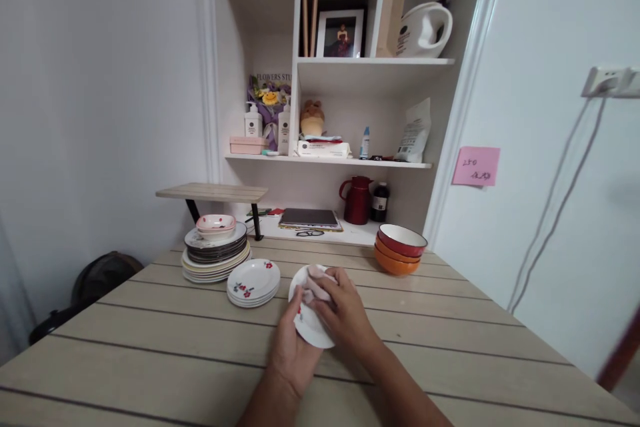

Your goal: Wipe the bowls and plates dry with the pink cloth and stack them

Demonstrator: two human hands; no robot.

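Observation:
A small white plate (314,332) with a red flower pattern is tilted above the table, with my left hand (294,347) gripping it from below, thumb over its left rim. My right hand (345,310) has its fingers closed round a pale pinkish cloth (316,285) and presses it on the plate's upper face. Just left of my hands is a short stack of similar flowered plates (254,280). Behind it, larger plates (216,257) form a taller stack with a red-and-white bowl (216,225) on top.
Red and orange bowls (399,252) are stacked at the back right of the slatted table (165,347). A small raised wooden shelf (213,192) stands at the back left. Against the wall are a dark laptop (309,217), glasses (310,233), a red jug (357,200) and a dark bottle (380,202).

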